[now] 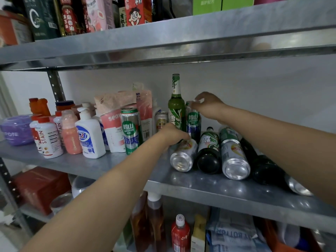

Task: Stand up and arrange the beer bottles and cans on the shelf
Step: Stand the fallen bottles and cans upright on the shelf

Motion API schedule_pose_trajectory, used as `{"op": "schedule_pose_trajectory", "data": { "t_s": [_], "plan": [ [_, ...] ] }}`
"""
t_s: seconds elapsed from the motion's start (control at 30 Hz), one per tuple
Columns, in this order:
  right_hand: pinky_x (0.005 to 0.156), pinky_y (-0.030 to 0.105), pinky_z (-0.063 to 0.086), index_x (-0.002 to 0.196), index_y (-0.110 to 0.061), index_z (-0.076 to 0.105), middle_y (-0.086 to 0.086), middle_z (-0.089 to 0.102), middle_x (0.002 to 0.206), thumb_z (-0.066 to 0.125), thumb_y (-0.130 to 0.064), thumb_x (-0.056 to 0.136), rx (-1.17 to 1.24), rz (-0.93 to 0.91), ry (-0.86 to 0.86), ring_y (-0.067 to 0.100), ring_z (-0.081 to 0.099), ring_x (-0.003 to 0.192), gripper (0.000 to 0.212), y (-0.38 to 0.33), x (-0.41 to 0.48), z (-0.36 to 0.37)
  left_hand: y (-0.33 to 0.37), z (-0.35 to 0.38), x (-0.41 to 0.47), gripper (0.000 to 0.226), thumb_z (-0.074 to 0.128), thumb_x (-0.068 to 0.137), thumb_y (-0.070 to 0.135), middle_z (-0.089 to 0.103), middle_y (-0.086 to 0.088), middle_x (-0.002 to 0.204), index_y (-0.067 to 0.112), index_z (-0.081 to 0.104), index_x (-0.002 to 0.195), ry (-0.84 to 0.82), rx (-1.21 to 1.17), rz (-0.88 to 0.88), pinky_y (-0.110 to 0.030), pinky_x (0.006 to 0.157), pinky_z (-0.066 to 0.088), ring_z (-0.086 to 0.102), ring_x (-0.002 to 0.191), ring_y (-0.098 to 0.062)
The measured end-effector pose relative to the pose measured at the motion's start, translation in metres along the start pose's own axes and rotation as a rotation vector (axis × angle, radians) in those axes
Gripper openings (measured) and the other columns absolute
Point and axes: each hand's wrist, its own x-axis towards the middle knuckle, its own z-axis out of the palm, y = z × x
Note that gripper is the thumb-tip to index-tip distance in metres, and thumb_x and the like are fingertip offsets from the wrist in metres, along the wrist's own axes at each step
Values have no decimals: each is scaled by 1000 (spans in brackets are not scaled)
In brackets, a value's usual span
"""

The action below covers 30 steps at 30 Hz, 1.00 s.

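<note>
On the middle metal shelf (209, 188) a green beer bottle (176, 104) stands upright. Beside it stands a green-and-blue Laoshan can (193, 122), and my right hand (207, 106) grips its top rim. My left hand (172, 134) rests on the upper end of a silver can (183, 157) lying on its side. To the right lie a dark green bottle (209, 151), another silver can (234, 159) and a black bottle (263, 166). A second Laoshan can (131, 130) stands upright further left, with a small gold can (161, 120) behind it.
Cleaning bottles (89, 133), a pink refill pouch (112, 124) and a purple tub (16, 130) fill the shelf's left half. One more lying can (298, 187) shows at the right under my forearm. Cartons crowd the top shelf (163, 33); oil bottles (156, 220) stand below.
</note>
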Motion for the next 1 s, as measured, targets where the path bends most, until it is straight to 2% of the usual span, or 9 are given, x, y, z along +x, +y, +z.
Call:
{"op": "schedule_pose_trajectory", "data": {
  "t_s": [0.1,0.3,0.4,0.5,0.57,0.67,0.8,0.9,1.0],
  "plan": [
    [89,44,54,104,-3,67,20,69,105,63,-36,91,-15,28,-179,34,66,97,36,-1,-21,17,-3,7,-12,32,76,79,35,56,0,66,14,53,84,-9,165,-93,-20,44,36,52,55,-12],
    [72,35,55,92,2,72,14,67,79,70,-23,87,-54,33,-257,24,62,73,26,5,-32,32,0,16,-21,46,69,77,53,54,-3,82,17,51,99,-64,274,-153,-23,50,41,55,69,-18],
    [70,33,52,91,-1,74,14,69,85,72,-20,84,-132,1,-274,22,61,77,21,8,-35,37,-7,19,-20,52,73,71,52,61,-7,95,19,54,107,-48,193,-195,-26,56,49,62,79,-23],
    [57,24,44,85,-5,72,6,65,77,73,-19,83,-124,5,-262,19,59,77,14,3,-40,41,-14,21,-17,41,76,70,44,62,-4,86,17,56,92,22,135,-108,-29,61,50,61,80,-22],
    [52,23,38,79,-12,66,0,60,72,73,-21,82,-114,24,-212,18,59,75,12,-5,-44,46,-18,19,-17,35,76,70,40,67,-8,92,16,60,91,85,74,-77,-36,75,56,65,87,-25],
    [59,26,42,86,-12,61,4,61,81,74,-28,79,-23,62,-53,20,60,76,21,-19,-53,65,-26,11,-25,43,66,68,44,68,-8,92,15,65,99,295,70,-23,-34,75,53,66,88,-29],
    [77,39,58,89,-11,69,13,71,90,77,-24,75,429,213,11,27,70,86,21,-29,-71,113,-49,0,-30,33,60,75,20,70,-11,94,11,64,106,562,2,227,-37,73,54,67,88,-30],
    [83,40,58,83,-21,67,8,72,92,78,-19,74,600,250,63,23,69,87,15,-26,-75,141,-66,1,-29,34,63,82,13,66,-8,107,16,60,116,590,-78,309,-41,85,54,64,99,-22],
    [77,30,56,80,-27,57,0,69,91,81,-18,70,602,211,154,15,66,84,28,-23,-74,153,-76,3,-26,46,65,84,13,58,-7,120,16,53,128,602,-90,321,-35,96,49,57,107,-16]
  ]
}}
